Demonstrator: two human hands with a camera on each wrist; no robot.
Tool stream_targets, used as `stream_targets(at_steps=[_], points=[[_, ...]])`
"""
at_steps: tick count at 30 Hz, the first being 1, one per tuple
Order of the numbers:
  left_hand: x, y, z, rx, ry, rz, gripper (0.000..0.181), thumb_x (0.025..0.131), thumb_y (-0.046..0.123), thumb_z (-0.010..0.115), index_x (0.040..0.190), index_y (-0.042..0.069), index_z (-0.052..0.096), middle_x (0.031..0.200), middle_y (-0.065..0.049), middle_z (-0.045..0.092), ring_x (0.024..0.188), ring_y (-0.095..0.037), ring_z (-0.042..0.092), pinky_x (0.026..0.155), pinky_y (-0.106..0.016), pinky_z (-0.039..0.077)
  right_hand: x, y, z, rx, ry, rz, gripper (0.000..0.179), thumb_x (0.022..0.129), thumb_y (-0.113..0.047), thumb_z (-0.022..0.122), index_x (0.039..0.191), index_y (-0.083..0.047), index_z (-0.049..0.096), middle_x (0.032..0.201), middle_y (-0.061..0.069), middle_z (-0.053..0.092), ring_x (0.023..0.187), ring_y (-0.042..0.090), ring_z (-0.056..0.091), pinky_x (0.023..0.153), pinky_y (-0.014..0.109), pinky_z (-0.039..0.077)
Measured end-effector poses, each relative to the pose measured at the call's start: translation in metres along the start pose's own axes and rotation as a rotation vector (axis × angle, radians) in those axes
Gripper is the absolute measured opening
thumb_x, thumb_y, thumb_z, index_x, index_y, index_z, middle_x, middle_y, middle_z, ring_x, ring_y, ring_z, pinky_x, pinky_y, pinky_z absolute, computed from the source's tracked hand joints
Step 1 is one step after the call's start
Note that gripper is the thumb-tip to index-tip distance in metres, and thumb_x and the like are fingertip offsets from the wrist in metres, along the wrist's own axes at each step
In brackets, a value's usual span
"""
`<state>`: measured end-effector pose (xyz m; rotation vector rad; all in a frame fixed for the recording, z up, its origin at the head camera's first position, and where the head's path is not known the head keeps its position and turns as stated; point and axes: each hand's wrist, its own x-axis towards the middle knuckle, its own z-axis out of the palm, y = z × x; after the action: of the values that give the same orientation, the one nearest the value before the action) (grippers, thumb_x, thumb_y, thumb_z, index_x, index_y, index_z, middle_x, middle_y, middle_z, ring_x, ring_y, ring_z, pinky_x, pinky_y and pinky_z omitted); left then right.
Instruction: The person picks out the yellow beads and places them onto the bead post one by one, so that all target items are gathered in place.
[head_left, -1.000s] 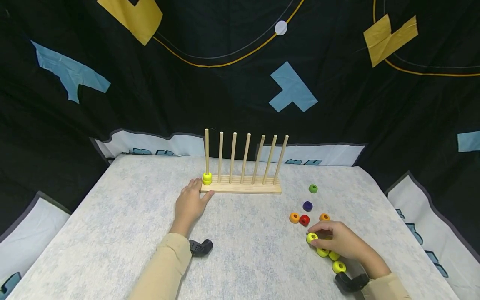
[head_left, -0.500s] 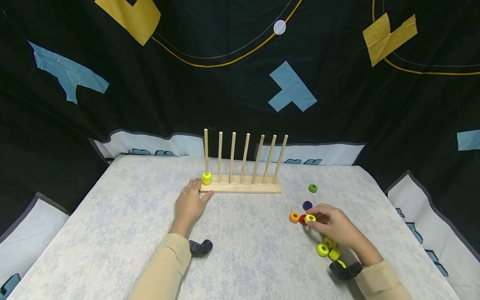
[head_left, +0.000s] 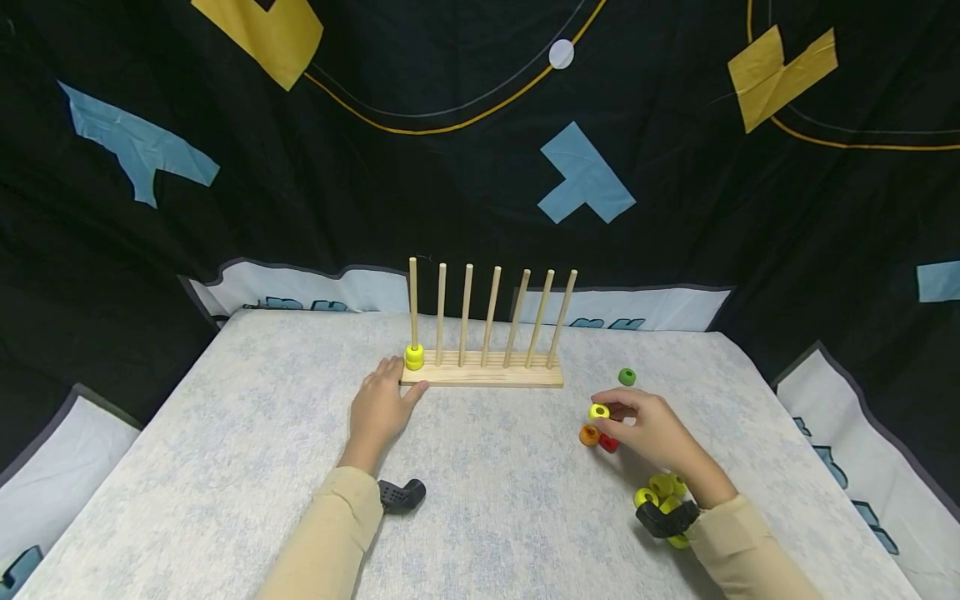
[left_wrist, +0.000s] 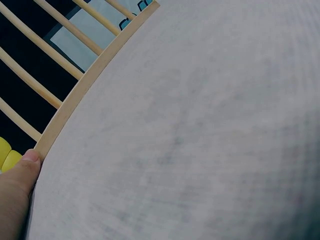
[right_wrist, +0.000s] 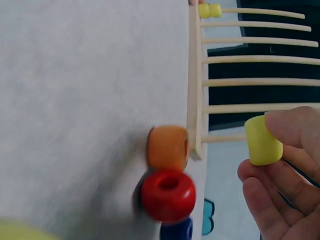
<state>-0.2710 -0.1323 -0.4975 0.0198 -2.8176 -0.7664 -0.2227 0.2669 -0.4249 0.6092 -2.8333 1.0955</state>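
My right hand (head_left: 648, 429) pinches a yellow bead (head_left: 598, 412) between thumb and fingers, raised above the table; the right wrist view shows the bead's (right_wrist: 263, 141) barrel shape. My left hand (head_left: 378, 412) holds the left end of a wooden peg rack (head_left: 487, 377), its thumb (left_wrist: 31, 156) against the front edge. Several upright pegs stand on the rack. Two yellow beads (head_left: 414, 357) are stacked on the leftmost peg. Below the right hand lie an orange bead (head_left: 589, 435) and a red bead (head_left: 608, 442). A blue bead (right_wrist: 177, 229) shows beside the red one.
Several yellow beads (head_left: 662, 485) lie in a cluster under the right wrist, partly hidden by a black wrist camera (head_left: 666, 520). A green bead (head_left: 627, 377) lies right of the rack. Behind the table (head_left: 495, 500) hangs a dark curtain (head_left: 420, 183).
My right hand has lifted the yellow bead from the cluster and carried it forward and left, past the red bead. My left hand has stayed on the rack.
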Motion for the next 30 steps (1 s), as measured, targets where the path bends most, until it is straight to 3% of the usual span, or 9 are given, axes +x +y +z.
stream_targets(at_steps=[9,21,30], points=[[0.000,-0.002,0.000,-0.006,0.012,0.007,0.075,0.096,0.051,0.059,0.148,0.000,0.043,0.153,-0.021,0.043,0.145,-0.038,0.037,0.118,-0.056,0.033,0.023,-0.016,0.008,0.040,0.006,0.008,0.032,0.090,-0.021,0.075,0.120,-0.012,0.071,0.117,0.004,0.073,0.104,0.023,0.069,0.089,0.043,0.060],[0.001,0.000,-0.001,-0.006,-0.005,-0.009,0.075,0.096,0.050,0.059,0.149,0.001,0.041,0.155,-0.020,0.040,0.146,-0.038,0.035,0.118,-0.056,0.032,0.051,-0.041,0.024,0.106,0.022,-0.097,0.034,0.089,-0.022,0.076,0.120,-0.008,0.071,0.120,0.008,0.072,0.102,0.020,0.070,0.089,0.035,0.060],[0.000,0.001,0.000,-0.007,-0.005,-0.011,0.074,0.096,0.050,0.059,0.150,0.002,0.041,0.156,-0.019,0.040,0.146,-0.038,0.035,0.117,-0.058,0.033,0.074,-0.065,0.032,0.112,0.022,-0.118,0.033,0.090,-0.024,0.075,0.120,-0.010,0.072,0.117,0.004,0.073,0.101,0.018,0.070,0.089,0.038,0.060]])
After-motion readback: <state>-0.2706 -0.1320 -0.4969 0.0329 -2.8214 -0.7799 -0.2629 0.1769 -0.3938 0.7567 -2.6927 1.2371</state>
